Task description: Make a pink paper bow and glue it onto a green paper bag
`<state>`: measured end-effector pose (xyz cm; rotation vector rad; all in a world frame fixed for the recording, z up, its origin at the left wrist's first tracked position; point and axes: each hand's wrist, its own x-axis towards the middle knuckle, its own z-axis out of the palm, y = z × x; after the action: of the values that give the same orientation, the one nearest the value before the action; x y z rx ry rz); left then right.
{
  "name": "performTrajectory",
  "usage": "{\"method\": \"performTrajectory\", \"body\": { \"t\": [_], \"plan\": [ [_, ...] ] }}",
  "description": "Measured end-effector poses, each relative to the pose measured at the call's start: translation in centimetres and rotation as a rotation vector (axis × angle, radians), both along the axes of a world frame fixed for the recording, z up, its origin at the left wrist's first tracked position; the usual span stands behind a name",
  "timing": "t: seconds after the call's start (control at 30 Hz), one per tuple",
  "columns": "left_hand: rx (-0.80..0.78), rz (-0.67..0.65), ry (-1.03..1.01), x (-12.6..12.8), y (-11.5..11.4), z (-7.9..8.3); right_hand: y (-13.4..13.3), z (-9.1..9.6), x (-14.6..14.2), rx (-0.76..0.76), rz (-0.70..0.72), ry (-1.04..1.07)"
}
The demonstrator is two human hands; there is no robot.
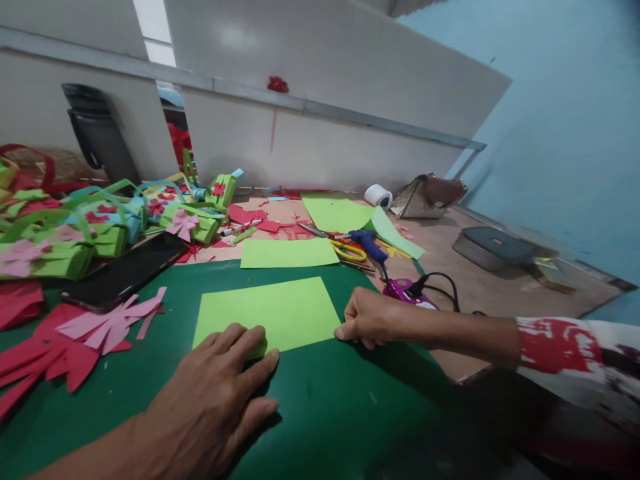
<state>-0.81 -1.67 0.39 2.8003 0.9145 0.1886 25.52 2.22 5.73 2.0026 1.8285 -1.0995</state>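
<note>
A light-green sheet of paper [273, 310] lies flat on a dark green mat [325, 413] in front of me. My left hand [215, 383] rests on its near left edge, fingers stretched out and thumb apart on the mat. At the lower right corner, my right hand [367, 317] is closed, thumb and forefinger pinching the paper. Just beyond lies a second green strip [289, 253]. Yellow-handled scissors [349, 251] and a blue glue gun [369, 245] are behind my right hand.
Small paper baskets [197, 225], a black phone [125, 272] and pink paper cutouts [113, 323] crowd the left. A purple power strip [407, 292] with a black cable sits at right. Farther back are a handbag [430, 195], a tape roll [379, 195] and a dark case [493, 247].
</note>
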Motion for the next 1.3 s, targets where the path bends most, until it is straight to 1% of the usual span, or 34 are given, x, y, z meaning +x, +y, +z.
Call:
{"method": "performTrajectory", "body": {
  "t": [0.27,0.33,0.4,0.47,0.53,0.6,0.63,0.7,0.77,0.83,0.87,0.9,0.93,0.97,1.0,1.03,1.1,1.17,1.23,1.3],
  "plan": [
    [0.015,-0.008,-0.022,0.0,0.1,-0.1,-0.4,-0.3,1.2,0.006,-0.053,-0.043],
    [0.020,-0.015,-0.033,-0.1,0.1,-0.1,-0.6,-0.3,1.6,0.025,-0.040,-0.055],
    [0.022,-0.016,-0.043,-0.2,0.1,-0.1,-1.1,-0.1,1.8,0.076,0.006,-0.069],
    [0.019,-0.025,-0.059,-0.3,0.2,0.0,-1.8,0.3,1.8,0.191,0.085,-0.080],
    [0.009,-0.050,-0.084,-0.4,0.5,0.1,-2.6,0.6,1.6,0.343,0.179,-0.066],
    [-0.007,-0.091,-0.116,-0.4,1.1,0.3,-3.4,0.6,1.3,0.483,0.333,-0.006],
    [-0.012,-0.113,-0.128,-0.4,1.4,0.4,-3.7,0.4,1.2,0.542,0.434,0.025],
    [-0.012,-0.151,-0.133,-0.5,2.1,0.8,-4.2,-0.3,1.2,0.615,0.625,0.057],
    [-0.017,-0.152,-0.118,-0.2,2.8,1.3,-4.3,-1.1,1.3,0.647,0.745,0.042],
    [-0.048,-0.079,-0.111,0.4,3.1,2.0,-4.3,-2.0,1.4,0.680,0.820,0.031],
    [-0.073,-0.005,-0.116,0.9,3.2,2.4,-4.2,-2.4,1.4,0.707,0.845,0.035],
    [-0.130,0.097,-0.113,1.5,3.3,2.8,-4.2,-2.7,1.5,0.734,0.860,0.044],
    [-0.195,0.207,-0.110,2.2,3.4,3.1,-4.1,-3.0,1.5,0.757,0.869,0.059],
    [-0.293,0.330,-0.086,3.0,3.6,3.5,-4.0,-3.3,1.5,0.778,0.872,0.079],
    [-0.447,0.438,-0.044,3.8,3.8,3.8,-3.9,-3.5,1.5,0.793,0.871,0.099],
    [-0.530,0.484,-0.017,4.6,4.2,3.9,-3.9,-3.7,1.5,0.798,0.870,0.115],
    [-0.690,0.524,0.043,5.9,5.0,4.0,-3.7,-4.0,1.5,0.806,0.876,0.142],
    [-0.803,0.540,0.106,6.8,5.9,4.0,-3.7,-4.2,1.5,0.822,0.885,0.156],
    [-0.880,0.560,0.163,7.3,6.6,3.9,-3.6,-4.4,1.6,0.839,0.892,0.163],
    [-0.915,0.566,0.191,7.5,7.0,4.0,-3.6,-4.6,1.6,0.847,0.894,0.162]
  ]
}}
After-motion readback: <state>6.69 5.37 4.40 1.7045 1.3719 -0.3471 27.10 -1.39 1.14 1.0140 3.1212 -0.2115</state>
